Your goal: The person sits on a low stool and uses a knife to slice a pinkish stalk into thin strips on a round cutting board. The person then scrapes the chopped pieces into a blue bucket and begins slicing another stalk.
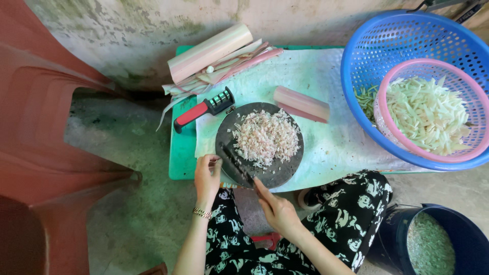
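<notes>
Head view: the right hand (277, 210) grips a dark knife (235, 164) whose blade lies on the round chopping board (285, 168) on the low green table (181, 153). The left hand (207, 177), fingers curled and holding nothing visible, touches the board's near-left edge. Chopped pink-white shreds (266, 136) are piled on the board's middle.

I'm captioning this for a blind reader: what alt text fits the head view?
Two hands hold a dark knife at the edge of a round chopping board piled with chopped pink-white shreds: left hand at the blade, right hand at the handle end.
</notes>
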